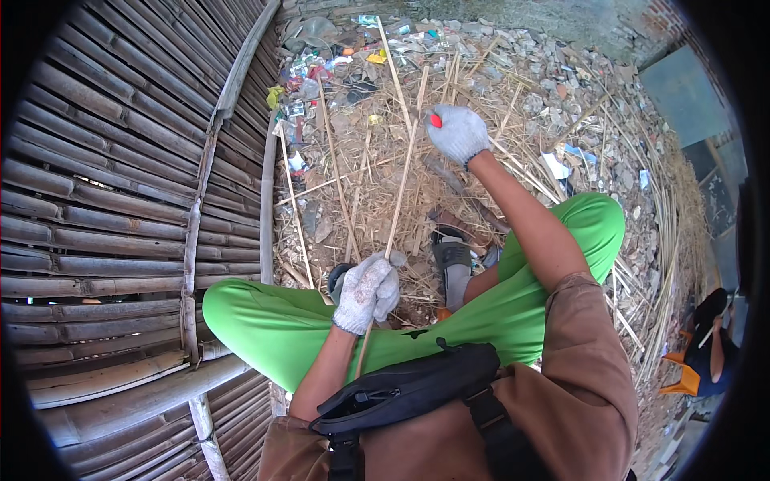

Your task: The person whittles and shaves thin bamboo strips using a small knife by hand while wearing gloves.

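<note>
My left hand [367,292], in a stained white knit glove, is closed around a long thin bamboo strip [403,186]. The strip runs from beside my lap, up through the fist and out over the littered ground ahead. My right hand [458,133], gloved too, is held further forward, just right of the strip. Its fingers are curled around something with a red end [435,121]; the rest of that object is hidden by the glove. I cannot tell whether the right hand touches the strip.
A bamboo slat wall [120,192] rises close on my left. Shavings, loose strips [337,164] and rubbish cover the ground. A black bag [409,385] lies across my waist, above green trousers [553,272]. Far right, another person [710,353] is near an orange chair [682,373].
</note>
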### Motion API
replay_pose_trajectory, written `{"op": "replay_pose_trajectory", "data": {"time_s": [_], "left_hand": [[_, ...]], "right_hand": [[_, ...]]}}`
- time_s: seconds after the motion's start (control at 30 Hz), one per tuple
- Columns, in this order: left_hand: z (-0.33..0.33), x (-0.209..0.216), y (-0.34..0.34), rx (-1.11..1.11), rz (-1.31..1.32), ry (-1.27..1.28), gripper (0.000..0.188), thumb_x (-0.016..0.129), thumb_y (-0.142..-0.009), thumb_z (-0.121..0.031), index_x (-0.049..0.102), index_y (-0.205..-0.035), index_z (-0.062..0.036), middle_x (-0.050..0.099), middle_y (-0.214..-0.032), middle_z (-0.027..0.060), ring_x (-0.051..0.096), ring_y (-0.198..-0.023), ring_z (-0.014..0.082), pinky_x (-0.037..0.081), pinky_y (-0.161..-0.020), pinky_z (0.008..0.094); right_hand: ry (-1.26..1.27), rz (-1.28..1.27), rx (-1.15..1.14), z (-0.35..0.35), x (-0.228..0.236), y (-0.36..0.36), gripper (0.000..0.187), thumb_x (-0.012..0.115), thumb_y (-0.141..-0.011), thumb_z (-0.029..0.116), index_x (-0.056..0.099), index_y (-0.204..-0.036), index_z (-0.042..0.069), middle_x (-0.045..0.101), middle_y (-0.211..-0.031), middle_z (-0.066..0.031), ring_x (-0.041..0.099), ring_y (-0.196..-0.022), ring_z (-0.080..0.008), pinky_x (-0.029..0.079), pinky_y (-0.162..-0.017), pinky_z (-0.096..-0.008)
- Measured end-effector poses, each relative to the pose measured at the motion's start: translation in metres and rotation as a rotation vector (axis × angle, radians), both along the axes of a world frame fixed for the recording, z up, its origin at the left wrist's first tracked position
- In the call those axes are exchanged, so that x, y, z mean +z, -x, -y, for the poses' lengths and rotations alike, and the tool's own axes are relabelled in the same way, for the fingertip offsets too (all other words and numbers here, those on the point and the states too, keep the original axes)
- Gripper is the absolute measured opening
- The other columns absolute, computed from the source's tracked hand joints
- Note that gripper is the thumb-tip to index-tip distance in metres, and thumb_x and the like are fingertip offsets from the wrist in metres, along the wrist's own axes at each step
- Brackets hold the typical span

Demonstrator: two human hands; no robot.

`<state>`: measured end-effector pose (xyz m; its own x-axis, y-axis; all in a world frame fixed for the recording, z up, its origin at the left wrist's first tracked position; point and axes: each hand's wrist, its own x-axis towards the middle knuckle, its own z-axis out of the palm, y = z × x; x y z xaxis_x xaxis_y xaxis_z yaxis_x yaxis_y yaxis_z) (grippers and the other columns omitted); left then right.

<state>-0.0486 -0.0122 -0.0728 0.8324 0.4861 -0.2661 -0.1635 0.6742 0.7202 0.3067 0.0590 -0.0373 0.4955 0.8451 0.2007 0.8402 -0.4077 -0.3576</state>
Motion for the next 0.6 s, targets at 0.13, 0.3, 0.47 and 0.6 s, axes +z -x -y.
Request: {"op": "replay_pose_trajectory", "data": {"time_s": [0.13,0.3,0.47,0.6], "left_hand": [[0.007,-0.001,0.001,-0.034,0.136,0.102,0.035,0.055,-0.114,-0.023,0.059,-0.129,0.0089,0.050,-0.065,0.0001,0.041,-0.037,0.0105,0.033,-0.036,0.0284],[-0.005,-0.019,0.005,0.005,0.200,0.191,0.039,0.053,-0.113,-0.026,0.057,-0.130,0.0094,0.051,-0.064,0.0015,0.042,-0.036,0.0139,0.035,-0.035,0.0324],[-0.006,-0.015,-0.005,-0.004,0.165,0.141,0.039,0.053,-0.113,-0.027,0.057,-0.129,0.0090,0.049,-0.063,0.0011,0.042,-0.035,0.0143,0.035,-0.036,0.0326],[-0.006,-0.010,-0.004,0.038,0.121,0.118,0.040,0.053,-0.113,-0.027,0.057,-0.128,0.0101,0.048,-0.062,0.0009,0.042,-0.035,0.0138,0.035,-0.036,0.0315]], "right_hand": [[-0.082,-0.145,-0.359,0.007,0.014,-0.077,0.046,0.053,-0.103,0.050,0.077,-0.101,0.011,0.078,-0.104,-0.0225,0.075,-0.099,-0.0437,0.059,-0.088,-0.0556],[-0.118,-0.119,-0.197,0.019,0.015,-0.047,0.042,0.058,-0.101,0.049,0.076,-0.101,0.012,0.077,-0.099,-0.0223,0.075,-0.097,-0.0436,0.059,-0.087,-0.0564],[-0.002,-0.052,0.170,0.031,-0.018,0.033,0.032,0.063,-0.096,0.042,0.074,-0.094,0.012,0.077,-0.092,-0.0187,0.075,-0.091,-0.0416,0.060,-0.084,-0.0551],[0.100,0.013,0.321,0.037,-0.013,0.057,0.030,0.065,-0.095,0.042,0.072,-0.094,0.013,0.076,-0.089,-0.0170,0.075,-0.084,-0.0396,0.060,-0.077,-0.0539]]}}
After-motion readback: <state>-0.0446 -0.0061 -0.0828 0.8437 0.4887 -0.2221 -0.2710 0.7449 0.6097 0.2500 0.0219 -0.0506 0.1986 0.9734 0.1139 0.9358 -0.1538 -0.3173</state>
